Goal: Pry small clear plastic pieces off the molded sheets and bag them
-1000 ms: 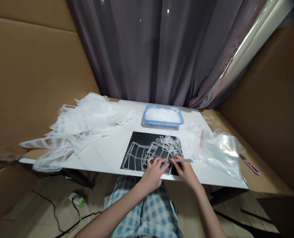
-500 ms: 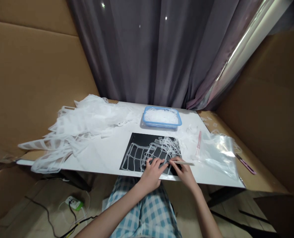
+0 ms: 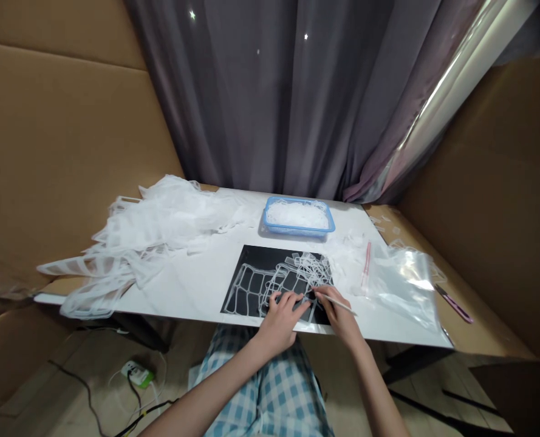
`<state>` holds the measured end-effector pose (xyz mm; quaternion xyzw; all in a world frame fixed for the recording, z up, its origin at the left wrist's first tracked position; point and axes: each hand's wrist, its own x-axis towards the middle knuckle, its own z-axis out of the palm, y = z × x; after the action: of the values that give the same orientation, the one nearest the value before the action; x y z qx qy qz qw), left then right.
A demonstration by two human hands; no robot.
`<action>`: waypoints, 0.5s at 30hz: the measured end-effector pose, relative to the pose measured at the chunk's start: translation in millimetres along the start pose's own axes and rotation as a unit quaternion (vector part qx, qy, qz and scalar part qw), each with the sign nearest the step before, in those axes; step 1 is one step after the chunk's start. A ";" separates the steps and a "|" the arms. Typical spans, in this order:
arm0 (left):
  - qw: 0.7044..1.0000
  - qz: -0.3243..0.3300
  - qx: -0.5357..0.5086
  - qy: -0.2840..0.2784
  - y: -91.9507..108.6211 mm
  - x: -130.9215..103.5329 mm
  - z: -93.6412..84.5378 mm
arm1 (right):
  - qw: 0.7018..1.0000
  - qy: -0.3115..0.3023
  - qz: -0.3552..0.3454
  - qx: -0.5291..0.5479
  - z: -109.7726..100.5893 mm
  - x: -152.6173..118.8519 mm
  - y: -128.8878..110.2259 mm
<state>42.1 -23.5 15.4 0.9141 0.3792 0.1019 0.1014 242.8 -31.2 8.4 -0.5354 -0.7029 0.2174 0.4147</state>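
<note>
A black mat (image 3: 234,296) lies near the table's front edge, and a white lattice sheet (image 3: 250,283) with frame-like openings is spread over it. My left hand (image 3: 280,315) rests on the lattice with its fingers spread, pressing it down. Just to the right, my right hand (image 3: 336,312) pinches a thin, pale, pen-like tool (image 3: 340,301); its tip points at the lattice beside my left fingertips. What kind of tool it is I cannot make out. A tangled heap of thin white strips (image 3: 314,267) sits on the mat's upper right part, beyond my fingers.
Behind the mat stands a blue basket (image 3: 299,230) filled with white scraps. A large pile of white sheets (image 3: 160,215) covers the table's left side. Clear plastic bags (image 3: 404,282), a red-and-clear stick (image 3: 367,261) and a pink-handled cutting tool (image 3: 454,304) lie at right.
The pale tool has turned in my right hand, its rear end now lower and nearer me. My right hand has shifted slightly; my left hand stays on the lattice.
</note>
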 end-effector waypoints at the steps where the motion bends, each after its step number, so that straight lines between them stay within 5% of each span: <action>1: 1.000 -0.001 -0.002 -0.001 0.1 0.0 -0.3 | 1.000 0.021 0.001 -0.008 -4.0 2.6 1.8; 9: 1.000 -0.004 -0.013 -0.007 -0.1 -0.2 -0.7 | 0.968 0.229 0.013 -0.100 -44.6 35.1 12.6; 15: 1.000 -0.004 -0.011 -0.003 -0.3 -0.7 0.4 | 0.956 0.260 -0.011 -0.132 -47.6 49.5 15.3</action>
<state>41.6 -23.8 14.9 0.9117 0.3815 0.1025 0.1128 286.3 13.5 41.0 -0.6158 -0.5989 -0.0286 0.5112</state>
